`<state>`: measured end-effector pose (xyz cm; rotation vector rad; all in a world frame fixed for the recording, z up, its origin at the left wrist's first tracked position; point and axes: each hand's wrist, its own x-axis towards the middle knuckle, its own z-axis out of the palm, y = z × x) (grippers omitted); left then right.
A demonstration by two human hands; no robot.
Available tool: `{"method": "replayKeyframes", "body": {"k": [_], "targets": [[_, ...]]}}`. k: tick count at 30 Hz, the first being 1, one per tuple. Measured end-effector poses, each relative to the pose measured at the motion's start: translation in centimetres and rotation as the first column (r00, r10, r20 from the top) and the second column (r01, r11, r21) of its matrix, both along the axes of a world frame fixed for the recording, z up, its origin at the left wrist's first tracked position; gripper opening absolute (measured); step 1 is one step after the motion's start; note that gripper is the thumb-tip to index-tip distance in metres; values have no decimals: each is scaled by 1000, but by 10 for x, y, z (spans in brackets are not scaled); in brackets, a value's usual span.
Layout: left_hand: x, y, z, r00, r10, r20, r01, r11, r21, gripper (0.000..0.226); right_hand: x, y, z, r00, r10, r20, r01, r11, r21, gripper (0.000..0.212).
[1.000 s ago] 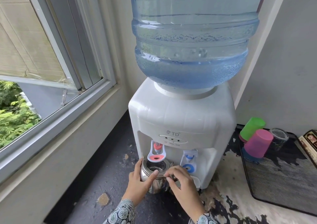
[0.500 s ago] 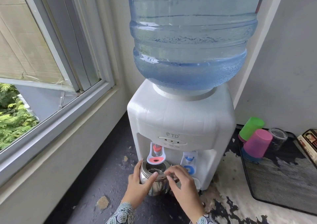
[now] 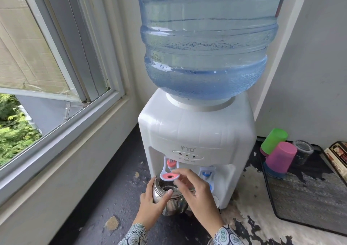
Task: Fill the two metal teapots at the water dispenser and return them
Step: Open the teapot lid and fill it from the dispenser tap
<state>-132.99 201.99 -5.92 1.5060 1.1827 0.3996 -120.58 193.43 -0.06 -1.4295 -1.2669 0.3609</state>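
- One large water bottle (image 3: 204, 43) sits upturned on the white water dispenser (image 3: 195, 130), with plenty of water in it; supply looks no obstacle to filling.
- One black mesh tray (image 3: 308, 203) lies to the right of the dispenser, with a green cup (image 3: 275, 140) and a pink cup (image 3: 280, 156) upside down on it; none of this bears on the task.
- One metal teapot (image 3: 170, 200) is in view, standing on the dark counter (image 3: 116, 194) with its open mouth just under the red tap (image 3: 170, 175); whether water is running, or how much is inside, I cannot tell; the second teapot is not in view, so I judge the task early, with at least one fill and both returns left.
- Left hand (image 3: 153, 204) wraps the teapot's side, fingers and thumb curled round it, steadying it.
- Right hand (image 3: 199, 194) reaches over the mouth, fingertips (image 3: 181, 174) at the tap's lever, seemingly pinching or pressing it; the exact contact is unclear.
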Motion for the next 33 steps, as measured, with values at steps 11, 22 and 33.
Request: {"method": "replayKeyframes", "body": {"k": [11, 22, 33], "targets": [[0, 3, -2, 1000, -17, -15, 17, 1000, -25, 88, 1, 0, 7, 998, 24, -58, -25, 1000, -15, 19], [0, 4, -1, 1000, -22, -8, 21, 999, -37, 96, 7, 3, 12, 985, 18, -173, -22, 1000, -17, 30], [0, 1, 1, 1000, -22, -15, 22, 999, -35, 99, 9, 2, 11, 978, 25, -206, -34, 998, -43, 13]]}}
